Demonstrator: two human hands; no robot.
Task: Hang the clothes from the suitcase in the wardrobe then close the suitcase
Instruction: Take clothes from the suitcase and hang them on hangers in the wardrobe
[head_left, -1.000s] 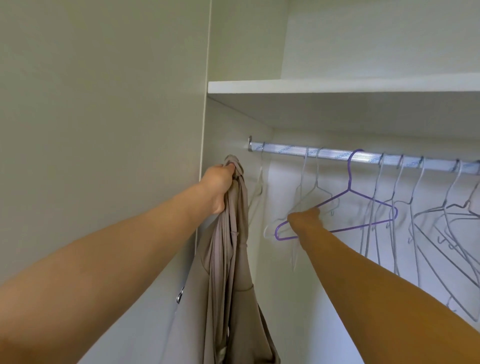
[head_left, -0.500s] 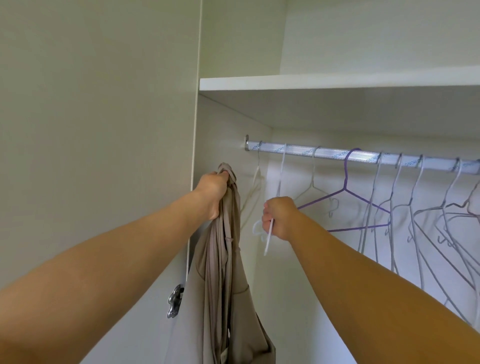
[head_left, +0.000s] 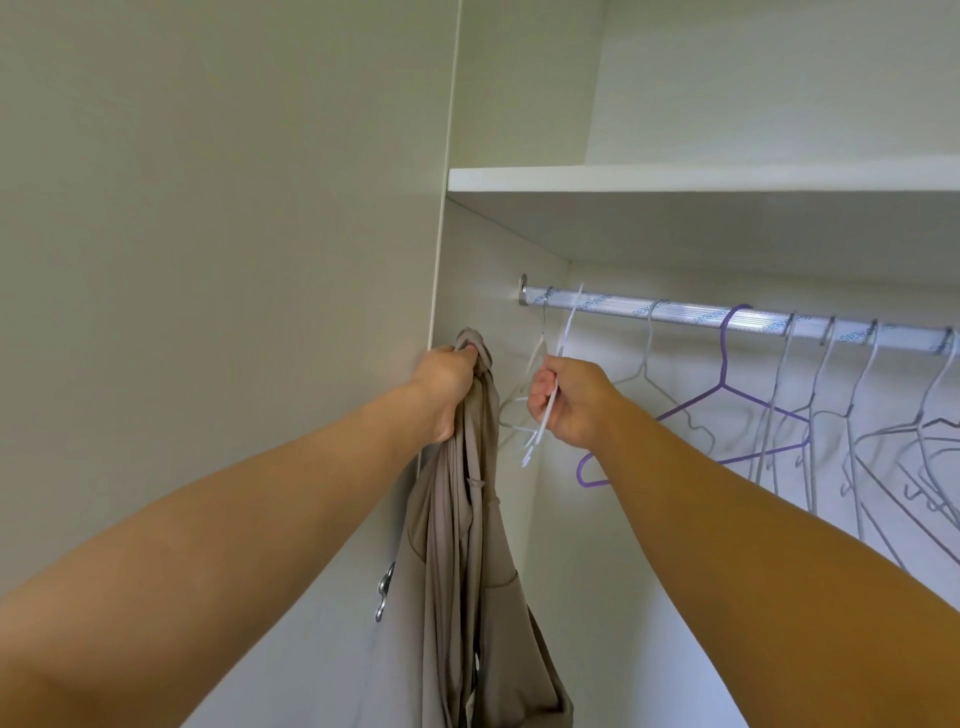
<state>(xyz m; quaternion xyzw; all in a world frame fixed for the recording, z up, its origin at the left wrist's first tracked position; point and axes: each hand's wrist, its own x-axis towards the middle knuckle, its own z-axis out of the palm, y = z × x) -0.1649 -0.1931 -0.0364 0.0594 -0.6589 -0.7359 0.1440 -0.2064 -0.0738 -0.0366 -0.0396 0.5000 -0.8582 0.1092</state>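
Grips with the left hand (head_left: 447, 387) the bunched top of a taupe soft-fabric garment (head_left: 467, 545), curled tight round the cloth and raised at the left edge of the open white wardrobe (head_left: 493, 249). Lets the rest of the cloth drop in long folds past the bottom of the frame.

Clasps with the right hand (head_left: 571, 400), closed in a fist, a thin white wire hanger (head_left: 543, 427) by its neck, just right of the garment and apart from it. Shows that hanger's hook blurred at the level of the ribbed silver metal rail (head_left: 675, 314); cannot tell whether on the rail or off it.

Between the two hands, a second pale wire hanger (head_left: 543, 325), hung near the rail's left end. Further right along the rail, a purple wire hanger (head_left: 722, 364), then a row of grey wire hangers (head_left: 831, 415) crowding toward the frame's right edge.

Above the rail, a white flat board shelf (head_left: 675, 178). At far left, a broad pale flat panel (head_left: 208, 260), with a small silver metal hinge (head_left: 384, 592) low down, just left of the hanging cloth.
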